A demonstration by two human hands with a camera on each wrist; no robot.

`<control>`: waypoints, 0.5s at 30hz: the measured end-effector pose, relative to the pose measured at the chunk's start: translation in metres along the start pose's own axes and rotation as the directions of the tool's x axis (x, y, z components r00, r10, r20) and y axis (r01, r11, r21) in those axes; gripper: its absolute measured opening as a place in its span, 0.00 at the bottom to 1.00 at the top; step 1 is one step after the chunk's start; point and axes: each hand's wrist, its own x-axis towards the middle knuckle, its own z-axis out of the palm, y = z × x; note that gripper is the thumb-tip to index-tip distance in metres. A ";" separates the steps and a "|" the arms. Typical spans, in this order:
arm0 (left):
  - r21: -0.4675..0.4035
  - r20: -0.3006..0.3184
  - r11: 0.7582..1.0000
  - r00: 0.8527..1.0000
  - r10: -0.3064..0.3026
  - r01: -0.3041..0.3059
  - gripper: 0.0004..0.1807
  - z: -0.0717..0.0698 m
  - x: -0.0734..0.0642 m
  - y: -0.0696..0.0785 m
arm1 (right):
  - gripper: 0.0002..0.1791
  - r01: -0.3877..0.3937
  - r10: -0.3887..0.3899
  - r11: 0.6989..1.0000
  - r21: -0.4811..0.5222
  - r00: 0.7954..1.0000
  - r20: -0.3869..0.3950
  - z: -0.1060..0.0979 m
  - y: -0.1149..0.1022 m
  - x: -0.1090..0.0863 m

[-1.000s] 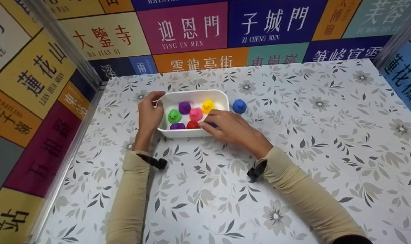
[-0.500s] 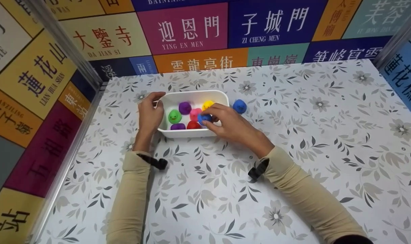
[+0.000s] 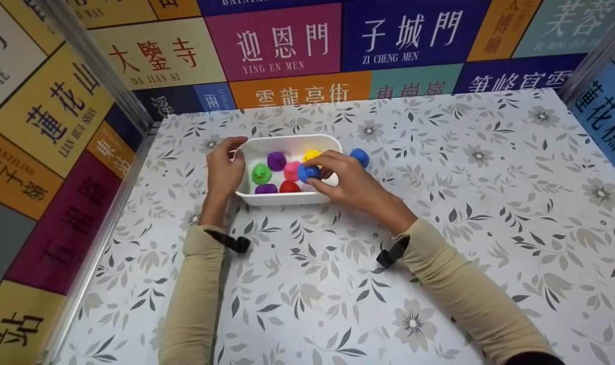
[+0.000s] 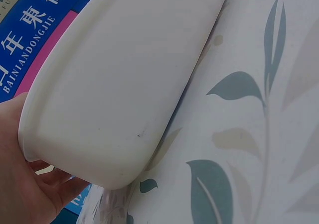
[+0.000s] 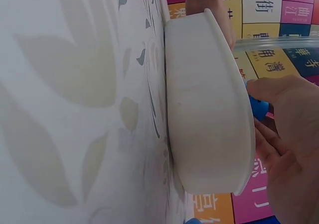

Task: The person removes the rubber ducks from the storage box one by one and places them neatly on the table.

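Observation:
A white plastic tub [image 3: 282,199] holds several small rubber ducks: a green duck [image 3: 261,174], purple ones [image 3: 276,161], a pink duck [image 3: 291,171], a red duck [image 3: 289,187] and a yellow duck [image 3: 311,156] partly covered by fingers. My left hand [image 3: 226,167] grips the tub's left end at the rim; the left wrist view shows the fingers [image 4: 59,186] behind that end. Over the tub's right half, my right hand [image 3: 352,182] pinches a blue duck [image 3: 308,173] between thumb and fingers. The right wrist view shows this blue duck [image 5: 258,107] above the rim.
Another blue duck [image 3: 359,157] sits on the table just right of the tub, partly behind my right hand. The tabletop [image 3: 307,284] has a floral print. Panels with Chinese lettering [image 3: 282,43] stand behind and at both sides.
My right hand has come up from inside the tub with a blue duck, then shifted slightly right with it. My left hand has stayed at the tub's left end.

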 end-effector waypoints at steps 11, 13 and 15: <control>-0.004 -0.002 1.000 1.000 0.020 -0.020 0.20 0.000 0.001 0.000 | 0.19 0.055 -0.050 0.997 0.053 0.995 -0.086 -0.015 0.012 -0.015; -0.004 -0.002 1.000 1.000 0.016 -0.016 0.20 -0.001 0.000 0.000 | 0.20 0.048 -0.042 0.997 0.062 0.994 -0.097 -0.018 0.014 -0.018; -0.006 -0.005 1.000 1.000 0.009 -0.009 0.20 -0.002 0.000 -0.001 | 0.20 0.043 -0.036 0.997 0.070 0.994 -0.104 -0.020 0.015 -0.019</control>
